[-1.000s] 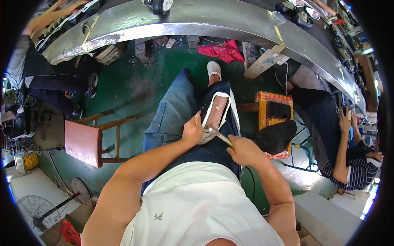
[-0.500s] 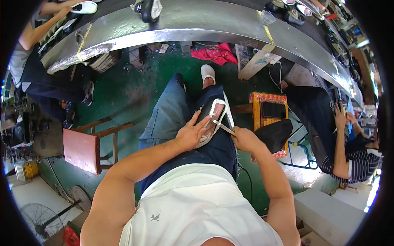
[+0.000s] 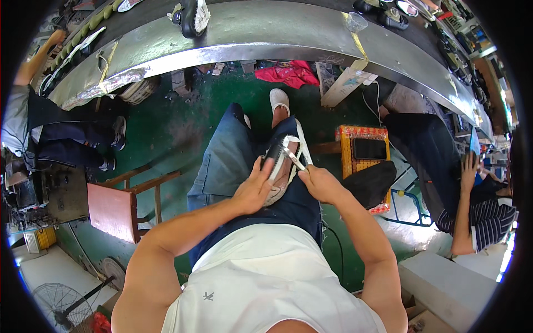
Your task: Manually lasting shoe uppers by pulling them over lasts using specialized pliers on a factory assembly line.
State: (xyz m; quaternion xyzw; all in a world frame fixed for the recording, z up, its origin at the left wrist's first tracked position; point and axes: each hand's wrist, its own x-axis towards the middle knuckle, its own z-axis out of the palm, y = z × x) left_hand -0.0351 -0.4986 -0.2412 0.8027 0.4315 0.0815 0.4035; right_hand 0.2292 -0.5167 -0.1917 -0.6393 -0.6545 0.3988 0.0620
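A black shoe (image 3: pixel 281 175) lies across my thighs with its underside up, showing a pinkish-brown bottom and a white band round the toe end. My left hand (image 3: pixel 255 188) is closed round the shoe's left side, fingers reaching along its edge. In my right hand (image 3: pixel 321 184) is a slim silver-coloured hand tool (image 3: pixel 295 159); its kind is hard to make out. The tool's tip meets the shoe bottom close to the toe end. Part of the shoe is hidden behind my left hand.
A metal-edged bench (image 3: pixel 250 47) curves across the front, with a black shoe (image 3: pixel 194 19) on it. To my right stands an orange stool (image 3: pixel 345 150) bearing a phone (image 3: pixel 370 149) and a black cloth (image 3: pixel 369 180). A brown-topped stool (image 3: pixel 114 211) is on my left. Co-workers sit both sides.
My right hand and the tool have moved up and left, toward the toe end of the shoe. My left hand has shifted slightly down along the edge. The left co-worker's arm has moved.
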